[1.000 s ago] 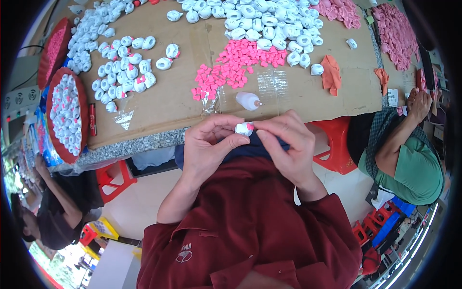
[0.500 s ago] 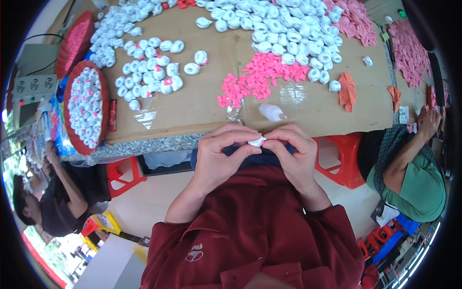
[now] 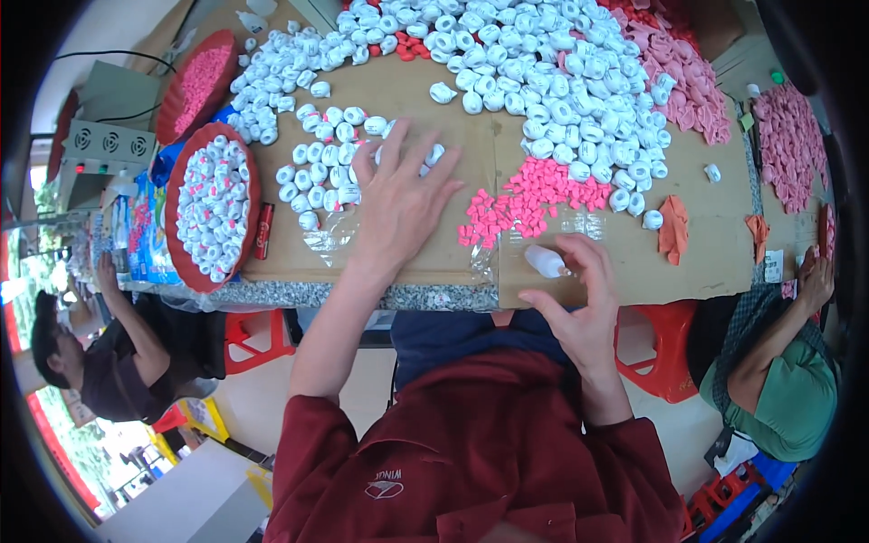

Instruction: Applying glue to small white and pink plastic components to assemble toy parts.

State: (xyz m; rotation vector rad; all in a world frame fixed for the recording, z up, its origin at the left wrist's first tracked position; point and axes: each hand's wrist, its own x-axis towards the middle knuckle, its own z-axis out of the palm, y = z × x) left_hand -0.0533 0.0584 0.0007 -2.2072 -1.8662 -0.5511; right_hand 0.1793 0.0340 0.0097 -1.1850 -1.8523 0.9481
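My left hand [image 3: 403, 208] reaches over a group of small white ring-like pieces [image 3: 317, 172] with bits of pink on them. Its fingers are spread, slightly blurred, and cover some of these pieces. Close to the table's front edge, my right hand [image 3: 587, 312] has thumb and fingers apart. Between them and just beyond lies a small whitish squeeze bottle [image 3: 543, 261] on its side, its tip close to the fingers; no grip on it shows. Small bright pink pieces [image 3: 534, 195] lie in a loose heap past the bottle.
A big heap of white pieces [image 3: 579, 100] fills the far side, beside pink pieces [image 3: 688, 81]. Red trays [image 3: 252, 217] and a red tube [image 3: 264, 231] stand left. Orange scraps [image 3: 673, 231] lie right. Co-workers sit at left [image 3: 118, 344] and right [image 3: 769, 362].
My hands were together at the table edge, holding a white and pink piece. They have parted: the left went forward and left over the group, the right moved toward the bottle.
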